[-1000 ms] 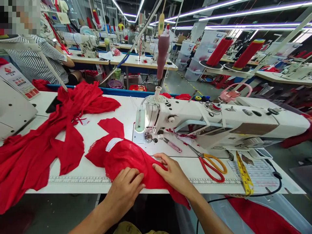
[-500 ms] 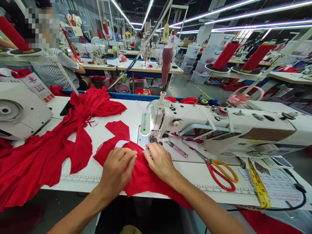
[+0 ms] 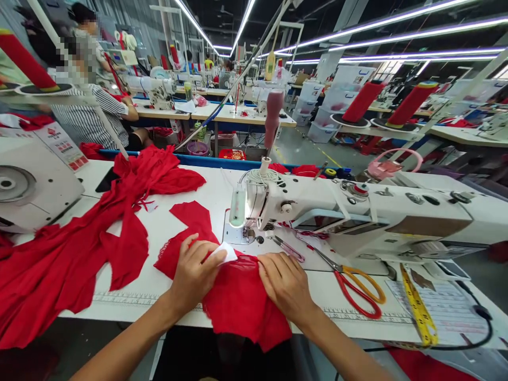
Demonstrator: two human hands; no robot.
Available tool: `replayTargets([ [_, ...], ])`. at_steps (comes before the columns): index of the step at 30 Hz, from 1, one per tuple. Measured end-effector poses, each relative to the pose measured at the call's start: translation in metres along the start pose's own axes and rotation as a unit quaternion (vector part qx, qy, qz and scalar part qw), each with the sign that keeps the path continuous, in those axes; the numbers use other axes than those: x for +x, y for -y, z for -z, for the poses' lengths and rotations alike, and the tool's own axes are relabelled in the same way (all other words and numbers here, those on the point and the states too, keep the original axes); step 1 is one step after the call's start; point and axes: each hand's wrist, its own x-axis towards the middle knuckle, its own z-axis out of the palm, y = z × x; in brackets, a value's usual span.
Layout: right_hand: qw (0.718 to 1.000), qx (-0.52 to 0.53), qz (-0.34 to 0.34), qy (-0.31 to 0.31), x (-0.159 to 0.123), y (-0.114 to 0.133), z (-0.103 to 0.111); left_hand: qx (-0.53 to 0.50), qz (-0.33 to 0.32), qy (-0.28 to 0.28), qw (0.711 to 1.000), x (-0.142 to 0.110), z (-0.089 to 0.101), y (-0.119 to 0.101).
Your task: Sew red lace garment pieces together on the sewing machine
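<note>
A red lace garment piece lies on the white table in front of the sewing machine and hangs over the front edge. My left hand pinches its upper edge beside a small white label. My right hand grips the same edge further right, fingers curled into the fabric. Both hands sit just short of the machine's needle area.
A big pile of red fabric covers the table's left side. Red and yellow scissors, small snips and a yellow tape measure lie to the right. Another machine stands at far left. A person in a striped shirt sits behind.
Both hands have gone from lying flat on the red piece to gripping its upper edge. The white label has turned up, and the fabric has bunched between the hands.
</note>
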Motion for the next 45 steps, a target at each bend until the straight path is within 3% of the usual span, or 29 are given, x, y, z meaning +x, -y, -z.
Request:
replayTargets([
  [4,1.0,-0.015,-0.012,0.006,-0.006,-0.011,-0.005,0.037,-0.085,-0.055,0.994,0.003,0.0,-0.006],
  [9,0.998,-0.05,0.021,-0.015,0.0,-0.022,-0.016,0.087,-0.189,-0.06,0.976,0.008,0.005,-0.006],
  [14,1.0,0.002,0.004,0.016,0.007,-0.021,-0.021,0.079,-0.171,-0.022,0.982,0.01,-0.003,-0.004],
  [18,0.997,0.068,-0.024,0.042,0.007,-0.023,-0.013,0.03,-0.16,-0.04,0.986,0.007,-0.013,0.006],
  [20,0.993,0.089,-0.07,0.029,0.003,-0.033,-0.007,-0.012,-0.142,-0.042,0.989,0.003,-0.017,0.013],
  [24,0.988,0.026,-0.155,0.007,-0.008,-0.063,0.001,-0.011,-0.158,-0.063,0.985,-0.005,-0.026,0.023],
  [30,0.989,-0.021,-0.136,0.045,-0.01,-0.078,-0.012,0.006,-0.192,-0.085,0.978,-0.001,-0.024,0.018],
  [36,0.989,-0.04,-0.14,0.034,-0.013,-0.056,-0.008,0.067,-0.251,-0.07,0.963,0.008,-0.011,0.008],
  [40,0.978,0.1,-0.166,0.082,-0.01,-0.012,0.014,0.079,-0.265,-0.065,0.959,0.01,-0.01,0.005],
  [42,0.973,0.142,-0.152,0.101,-0.006,0.009,0.02,0.074,-0.254,-0.081,0.961,0.01,-0.012,0.003],
  [45,0.984,0.118,-0.115,0.074,0.0,0.028,0.019,0.044,-0.23,-0.131,0.963,0.011,-0.015,0.0],
])
